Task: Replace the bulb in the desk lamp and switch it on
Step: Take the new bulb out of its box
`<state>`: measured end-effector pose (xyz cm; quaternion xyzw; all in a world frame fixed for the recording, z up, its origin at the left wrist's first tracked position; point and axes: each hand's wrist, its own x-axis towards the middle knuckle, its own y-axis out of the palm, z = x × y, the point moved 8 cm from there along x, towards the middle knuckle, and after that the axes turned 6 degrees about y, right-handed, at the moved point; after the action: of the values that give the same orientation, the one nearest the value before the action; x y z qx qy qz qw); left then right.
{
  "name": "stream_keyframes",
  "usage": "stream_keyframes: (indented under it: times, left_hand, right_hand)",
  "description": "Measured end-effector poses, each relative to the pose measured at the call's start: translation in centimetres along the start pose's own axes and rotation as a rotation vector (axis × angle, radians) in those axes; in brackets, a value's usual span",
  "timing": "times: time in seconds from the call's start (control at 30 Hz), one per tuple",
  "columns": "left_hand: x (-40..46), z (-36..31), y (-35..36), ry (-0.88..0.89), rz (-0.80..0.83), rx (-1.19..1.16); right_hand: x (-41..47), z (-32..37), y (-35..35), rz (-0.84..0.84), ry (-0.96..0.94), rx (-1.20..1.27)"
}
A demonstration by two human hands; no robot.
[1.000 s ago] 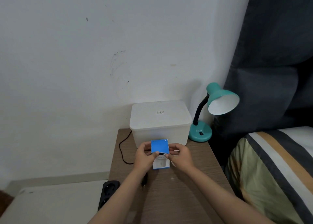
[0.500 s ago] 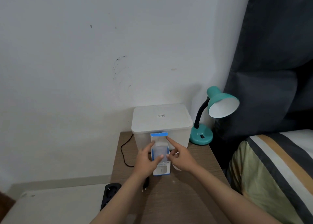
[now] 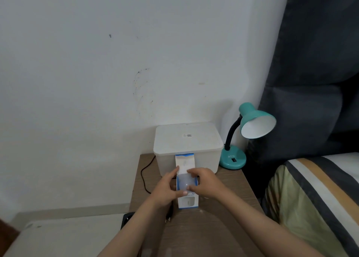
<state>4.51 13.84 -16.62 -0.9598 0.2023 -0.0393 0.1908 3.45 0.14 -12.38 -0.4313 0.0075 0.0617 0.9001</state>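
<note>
A blue-and-white bulb box (image 3: 188,202) stands on the wooden bedside table (image 3: 213,227) with its top flap (image 3: 185,161) folded up and back. The white dome of the bulb (image 3: 186,182) shows in the open top. My left hand (image 3: 167,188) grips the box's left side. My right hand (image 3: 206,183) has its fingers around the bulb's dome at the opening. The teal desk lamp (image 3: 250,136) stands at the table's back right; its shade faces right and shows a white inside with no bulb visible.
A white lidded plastic container (image 3: 187,140) sits against the wall behind the box. A black cord (image 3: 144,171) runs down the table's left side, a plug (image 3: 169,214) lies near my left wrist, and a power strip (image 3: 127,218) is on the floor. A striped bed (image 3: 320,198) borders the right.
The box's blue top flap was shut a second ago; it has been lifted open, the bulb is exposed, and my right hand has moved onto the bulb.
</note>
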Motion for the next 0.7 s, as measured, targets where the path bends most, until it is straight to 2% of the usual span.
stream_keyframes:
  times: [0.23, 0.37, 0.47, 0.7]
  left_hand:
    - [0.0, 0.6, -0.2, -0.019, -0.017, -0.029]
    - [0.0, 0.8, -0.2, -0.021, -0.02, 0.011]
    - [-0.1, 1.0, -0.1, -0.017, -0.031, 0.012]
    - [-0.5, 1.4, -0.2, -0.017, -0.08, -0.006]
  right_hand:
    - [1.4, 0.3, 0.5, 0.009, 0.067, -0.079]
    - [1.5, 0.0, 0.2, -0.026, 0.078, -0.035]
    - [0.8, 0.0, -1.1, -0.102, 0.07, 0.104]
    - [-0.1, -0.9, -4.6, -0.249, 0.08, 0.608]
